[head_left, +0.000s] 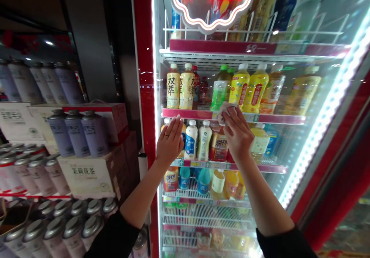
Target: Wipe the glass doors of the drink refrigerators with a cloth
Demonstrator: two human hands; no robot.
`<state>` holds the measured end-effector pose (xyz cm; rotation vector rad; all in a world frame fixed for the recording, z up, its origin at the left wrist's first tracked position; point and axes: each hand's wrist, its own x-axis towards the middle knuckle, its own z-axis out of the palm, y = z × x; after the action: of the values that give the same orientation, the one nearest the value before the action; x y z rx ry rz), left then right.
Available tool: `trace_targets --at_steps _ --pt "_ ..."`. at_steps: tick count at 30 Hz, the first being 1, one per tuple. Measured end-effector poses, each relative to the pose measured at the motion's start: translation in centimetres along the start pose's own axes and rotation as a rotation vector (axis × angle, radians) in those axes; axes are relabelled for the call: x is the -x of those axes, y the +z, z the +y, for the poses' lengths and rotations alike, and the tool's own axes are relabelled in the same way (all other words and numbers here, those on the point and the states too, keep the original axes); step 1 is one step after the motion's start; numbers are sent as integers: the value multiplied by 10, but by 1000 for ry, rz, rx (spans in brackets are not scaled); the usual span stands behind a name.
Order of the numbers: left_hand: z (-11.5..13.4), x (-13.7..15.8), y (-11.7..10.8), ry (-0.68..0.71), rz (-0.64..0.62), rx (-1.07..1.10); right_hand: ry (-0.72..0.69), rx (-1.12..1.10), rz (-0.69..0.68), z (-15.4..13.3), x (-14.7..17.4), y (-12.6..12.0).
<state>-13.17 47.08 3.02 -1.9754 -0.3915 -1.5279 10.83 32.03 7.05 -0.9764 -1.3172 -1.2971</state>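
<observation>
A lit drinks cooler with a glass door (185, 133) stands before me, shelves of bottles behind the pane. My left hand (170, 140) lies flat toward the glass at the left side, fingers stretched out and together, a ring on one finger. Under the fingers of my right hand (238, 134) is a crumpled pale cloth (227, 109), held against the glass near the second shelf's edge. Behind the hands are cream-coloured bottles (173, 86), yellow bottles (257, 88) and a white-and-blue bottle (190, 140); my hands cover parts of the third shelf.
A neon sign (214, 4) hangs at the top of the door. To the left, purple cans (94, 133) stand on a tea carton (86, 177), with rows of silver-topped cans (60, 231) below. A red door frame (147, 108) runs up the cooler's left side.
</observation>
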Motion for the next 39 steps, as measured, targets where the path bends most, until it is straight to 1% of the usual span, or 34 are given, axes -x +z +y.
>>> trace_targets --at_steps 2,3,6,8,11,13,15,17,20,22,24,26,29,31,33,35,37,39 --pt "0 1 2 -3 -4 15 33 65 59 -10 -11 16" --pt "0 1 2 -2 -7 19 49 96 67 -17 -17 24" --pt "0 1 0 5 -20 13 54 119 22 -41 -24 40" --pt "0 2 0 10 -30 4 15 92 -13 -51 -19 41" --pt "0 3 -1 3 -60 11 -54 66 -47 -48 -4 30" --pt "0 4 0 -9 -92 26 -87 68 -60 -39 3 21" --pt "1 4 1 -15 -115 28 -83 81 -50 -29 2 18" --pt "1 5 2 -15 -113 18 -34 82 -4 -25 -7 23" --pt "1 5 2 -10 -82 12 44 54 54 -35 -29 42" --pt "1 5 2 -7 -74 20 55 40 30 -49 -40 55" --pt "1 5 2 -4 -82 28 43 35 -24 -62 -44 61" --pt "0 5 1 -4 -91 27 19 22 -85 -68 -38 59" --pt "0 4 0 0 -95 21 -13 -9 -152 -65 -21 44" --pt "0 4 -2 0 -110 26 5 -7 -170 -57 -12 33" --pt "0 3 -4 -15 -151 44 49 9 -163 -51 -8 29" --pt "-1 1 -6 -34 -200 70 102 19 -132 -50 -12 34" --pt "-3 0 -9 -37 -238 93 136 11 -113 -54 -22 45" --pt "-4 -2 -12 -30 -266 101 127 -23 -152 -62 -33 57"
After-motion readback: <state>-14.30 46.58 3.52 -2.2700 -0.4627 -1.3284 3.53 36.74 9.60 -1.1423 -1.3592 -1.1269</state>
